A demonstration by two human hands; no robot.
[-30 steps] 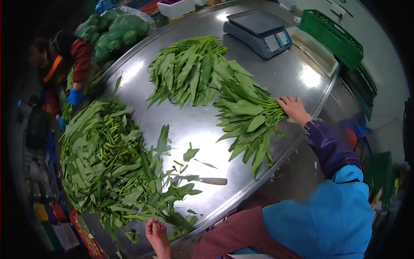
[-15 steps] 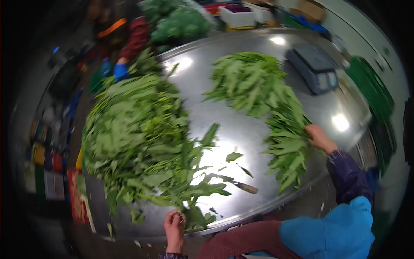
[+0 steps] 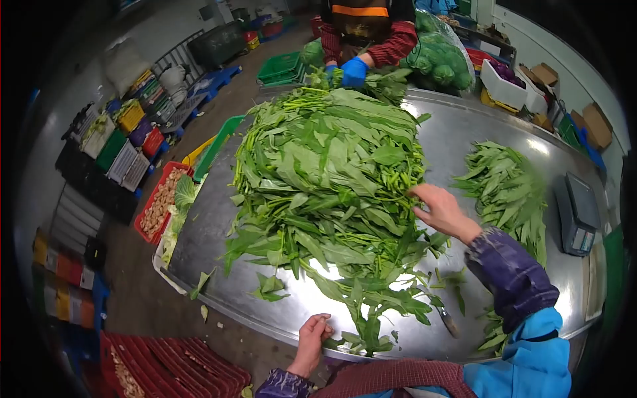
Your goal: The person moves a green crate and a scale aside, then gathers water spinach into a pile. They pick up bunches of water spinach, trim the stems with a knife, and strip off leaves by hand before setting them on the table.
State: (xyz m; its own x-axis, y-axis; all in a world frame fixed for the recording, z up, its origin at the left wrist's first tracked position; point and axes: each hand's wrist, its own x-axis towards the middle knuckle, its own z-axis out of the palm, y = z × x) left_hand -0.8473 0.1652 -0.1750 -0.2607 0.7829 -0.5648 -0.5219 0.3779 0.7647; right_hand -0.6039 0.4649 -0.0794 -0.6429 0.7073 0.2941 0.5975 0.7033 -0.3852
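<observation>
A big heap of long-leaved greens (image 3: 312,166) covers the middle of the metal table. At its right edge is my right hand (image 3: 443,209), thumb and fingers apart, the fingertips by the stems. My left hand (image 3: 313,341) is at the table's near edge with its fingers curled together; whatever they pinch, if anything, is hidden. Loose leaves (image 3: 371,325) lie just right of it. A knife (image 3: 447,322) with a wooden handle rests on the metal, its blade partly under leaves. Farther right, a smaller row of greens (image 3: 501,186) passes behind my right forearm.
Across the table a co-worker's blue-gloved hands (image 3: 353,71) touch greens. A scale (image 3: 576,213) stands at the right. Left of the table are a red crate of ginger-like roots (image 3: 158,205) and a green crate (image 3: 222,146). Red crates (image 3: 179,361) sit at the lower left.
My right hand has left the row of greens on the right and come to the big heap's edge. The view has swung left. My left hand remains near the table edge.
</observation>
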